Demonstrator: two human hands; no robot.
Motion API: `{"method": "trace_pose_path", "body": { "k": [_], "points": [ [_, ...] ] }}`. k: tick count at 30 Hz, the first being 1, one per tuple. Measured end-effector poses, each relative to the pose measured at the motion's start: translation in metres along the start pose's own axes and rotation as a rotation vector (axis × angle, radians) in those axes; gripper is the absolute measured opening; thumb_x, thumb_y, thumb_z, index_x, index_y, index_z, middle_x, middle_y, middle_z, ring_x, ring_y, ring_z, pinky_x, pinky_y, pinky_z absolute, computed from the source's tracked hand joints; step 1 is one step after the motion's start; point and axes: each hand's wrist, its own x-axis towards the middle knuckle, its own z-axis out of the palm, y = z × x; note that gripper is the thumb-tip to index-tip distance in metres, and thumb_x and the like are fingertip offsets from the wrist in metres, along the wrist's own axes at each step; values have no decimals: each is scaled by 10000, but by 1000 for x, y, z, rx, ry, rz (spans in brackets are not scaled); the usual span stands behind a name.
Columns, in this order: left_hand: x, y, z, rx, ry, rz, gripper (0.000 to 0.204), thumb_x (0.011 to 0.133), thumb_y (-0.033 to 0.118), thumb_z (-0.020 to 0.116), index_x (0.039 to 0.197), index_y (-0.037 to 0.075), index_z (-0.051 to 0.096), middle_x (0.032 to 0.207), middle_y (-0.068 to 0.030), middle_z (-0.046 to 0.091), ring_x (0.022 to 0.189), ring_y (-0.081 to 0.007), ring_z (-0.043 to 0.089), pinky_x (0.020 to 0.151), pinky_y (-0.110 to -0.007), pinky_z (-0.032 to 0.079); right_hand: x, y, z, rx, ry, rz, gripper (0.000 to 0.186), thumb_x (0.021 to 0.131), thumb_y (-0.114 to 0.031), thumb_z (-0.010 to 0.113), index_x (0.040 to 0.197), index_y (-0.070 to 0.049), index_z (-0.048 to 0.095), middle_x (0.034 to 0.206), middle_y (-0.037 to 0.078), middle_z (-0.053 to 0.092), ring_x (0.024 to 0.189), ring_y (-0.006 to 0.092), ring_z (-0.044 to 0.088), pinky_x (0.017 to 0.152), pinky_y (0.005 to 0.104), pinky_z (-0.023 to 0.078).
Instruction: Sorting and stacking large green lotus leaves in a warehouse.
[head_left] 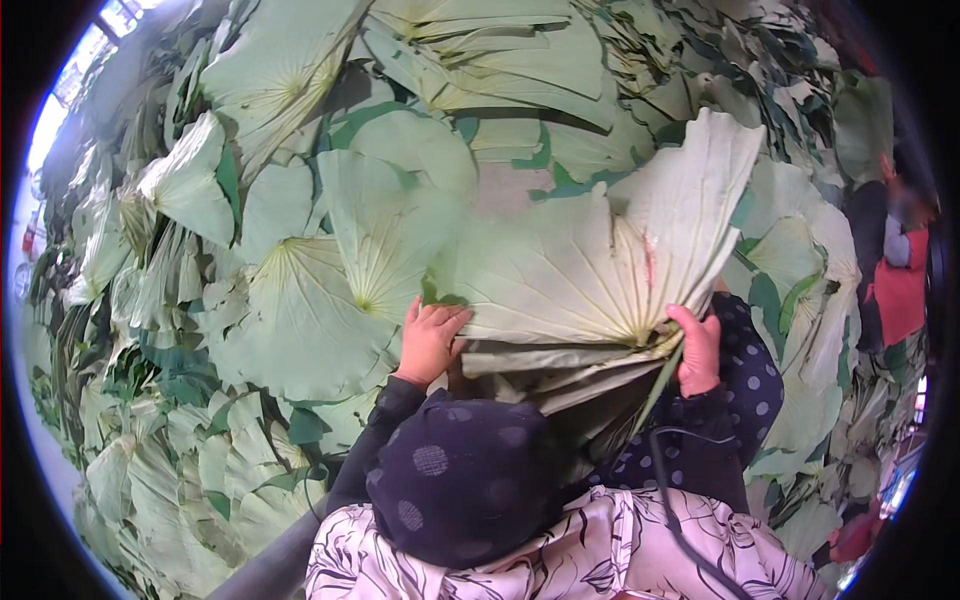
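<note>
A large pale green lotus leaf [560, 275], partly folded and showing fine ribs, is stretched between my hands. My right hand [697, 350] grips it by the gathered part near the stalk [660, 388], thumb on top. A reddish streak marks the leaf above that grip. At the leaf's left edge, my left hand [430, 342] holds on with fingers close together; part of the fingers is hidden. Under this leaf lie folded layers [545, 362]. A flat, broad lotus leaf [310, 310] spreads just left of my left hand.
Heaps of lotus leaves surround me, with stacked leaves [490, 60] ahead and crumpled ones [160, 480] at the lower left. A dark cable [665, 500] runs by my right arm. At the far right is another person [900, 285] in red.
</note>
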Motion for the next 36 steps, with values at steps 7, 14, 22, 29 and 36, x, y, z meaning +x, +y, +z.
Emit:
{"method": "trace_pose_path", "body": {
  "k": [7,14,22,29,36],
  "points": [
    [-40,-130,53,29,693,-541,542,664,123,693,1150,8,485,1092,-152,540,982,-295,520,842,-389,420,3,-42,-29,-140,164,-165,461,692,-7,606,1129,55,471,1024,128,563,862,202,562,788,292,439],
    [16,-109,60,-1202,771,-896,372,781,78,632,1099,7,453,1011,-70,558,873,-184,545,742,-297,447,3,-81,-34,82,360,-472,422,743,-28,596,1141,41,475,1050,100,559,893,194,555,804,307,436],
    [17,-81,2,-1108,1020,-643,267,809,-56,516,1068,6,524,987,-88,601,904,-199,575,790,-312,461,-5,-92,-39,108,404,-613,485,743,-28,606,1193,35,435,1139,103,520,972,204,532,851,313,416],
    [0,-44,27,131,421,-223,384,696,41,538,1059,143,614,1080,-109,599,1061,-329,513,878,-376,424,1,-81,-45,71,330,-555,439,753,-3,582,1167,62,450,1129,115,521,958,199,530,828,306,413],
    [22,29,59,-1442,-534,-543,336,818,116,554,1134,1,534,1187,-141,532,1046,-230,535,863,-353,438,-12,-101,-30,21,500,-618,443,759,-56,592,1168,45,455,1166,121,502,997,232,523,851,332,432]
  ]
}}
